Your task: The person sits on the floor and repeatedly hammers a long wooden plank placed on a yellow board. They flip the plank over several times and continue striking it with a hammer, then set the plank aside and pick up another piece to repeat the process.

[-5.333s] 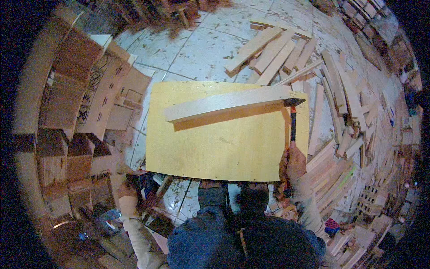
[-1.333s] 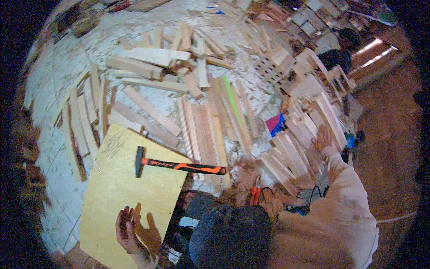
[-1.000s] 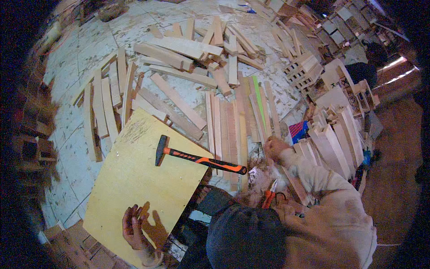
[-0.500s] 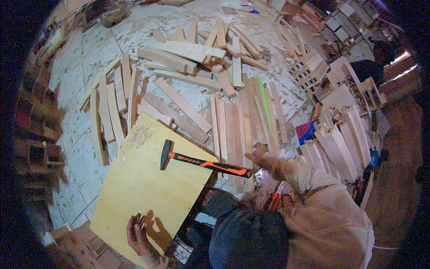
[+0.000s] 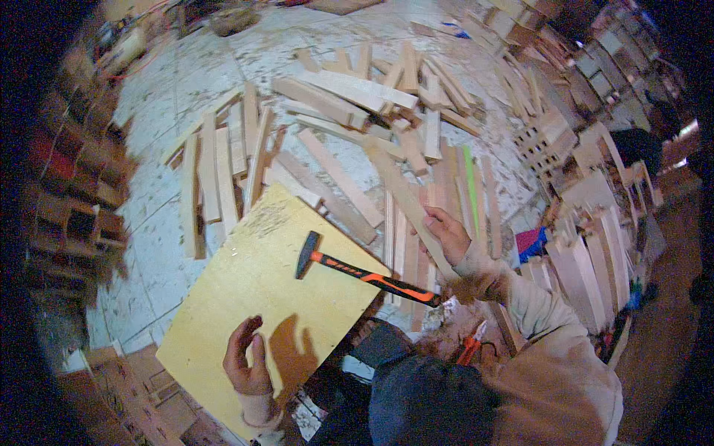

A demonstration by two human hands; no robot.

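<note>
My right hand [image 5: 446, 234] grips a long, thin wooden strip [image 5: 399, 186], which slants up and to the left above a row of similar strips [image 5: 405, 253]. Over the lower part of a yellow board [image 5: 216, 320], my left hand [image 5: 249, 360] is held with its fingers apart, nothing in it, its shadow falling on the board. A hammer [image 5: 372, 279] with an orange and black handle lies across the board's right side. Its dark head rests on the board, and the handle end sticks out past the edge.
Loose wood pieces [image 5: 349, 93] are heaped on the littered pale floor [image 5: 171, 82]. More slats [image 5: 212, 171] lie at left. Stacked wood parts [image 5: 595, 256] stand at right. Orange-handled pliers [image 5: 470, 348] lie by my right forearm. Cardboard [image 5: 126, 386] is at lower left.
My right hand has taken hold of a wooden strip from the row and lifted it, now tilted. My left hand has opened wider over the board. The whole view has shifted slightly.
</note>
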